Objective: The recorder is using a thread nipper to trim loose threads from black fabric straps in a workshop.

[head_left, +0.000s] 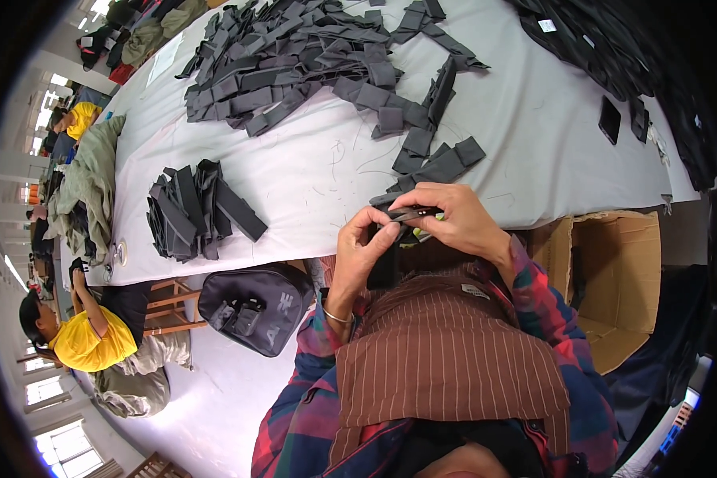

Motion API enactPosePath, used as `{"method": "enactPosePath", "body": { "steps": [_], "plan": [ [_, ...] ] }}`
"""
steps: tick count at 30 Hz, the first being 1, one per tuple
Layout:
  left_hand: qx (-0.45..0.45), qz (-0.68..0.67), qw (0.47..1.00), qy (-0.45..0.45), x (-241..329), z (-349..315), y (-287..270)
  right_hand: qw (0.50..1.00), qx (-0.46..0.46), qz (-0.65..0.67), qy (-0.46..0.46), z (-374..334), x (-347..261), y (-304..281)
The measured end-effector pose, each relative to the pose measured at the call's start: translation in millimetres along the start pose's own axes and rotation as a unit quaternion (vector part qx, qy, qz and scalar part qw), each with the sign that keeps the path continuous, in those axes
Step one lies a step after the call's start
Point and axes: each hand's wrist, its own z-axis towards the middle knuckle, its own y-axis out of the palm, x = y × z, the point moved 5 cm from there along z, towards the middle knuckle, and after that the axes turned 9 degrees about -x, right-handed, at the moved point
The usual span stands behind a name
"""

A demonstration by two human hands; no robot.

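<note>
At the table's near edge, my left hand (357, 248) pinches a dark grey fabric strip (384, 269) that hangs down in front of my apron. My right hand (460, 217) is closed around small thread snips (413, 213), their blades at the fingertips of my left hand. A linked run of grey strips (416, 143) trails from beneath my hands up to a large heap of strips (295, 60) on the far side. To the left lies a smaller bundle of strips (191, 209). The exact spot where the blades meet the cloth is hidden by my fingers.
White cloth covers the table (303, 179), with loose threads scattered on it. A phone (609, 119) and black garments (597, 48) lie at right. Below are an open cardboard box (621, 291), a dark bag (259, 311) and a wooden stool (163, 307). A person in yellow (103, 338) sits left.
</note>
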Motion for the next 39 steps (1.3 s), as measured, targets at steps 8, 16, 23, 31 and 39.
{"method": "enactPosePath", "body": {
  "steps": [8, 16, 23, 31, 39],
  "plan": [
    [-0.042, -0.062, 0.997, -0.036, 2, -3, 6, 0.998, 0.034, 0.017, -0.043, -2, 11, 1],
    [-0.063, -0.146, 0.987, -0.033, 4, -5, 16, 0.99, 0.119, -0.058, -0.04, -1, 9, -1],
    [-0.109, -0.068, 0.989, -0.074, 3, -4, 16, 0.96, 0.244, 0.135, 0.031, 0, 15, -5],
    [-0.068, -0.147, 0.985, -0.052, -2, -5, 19, 0.936, 0.23, 0.265, 0.027, 0, 23, 1],
    [-0.133, 0.033, 0.99, -0.037, 0, -4, 18, 0.938, 0.231, 0.26, 0.01, 2, 30, -2]
  ]
}}
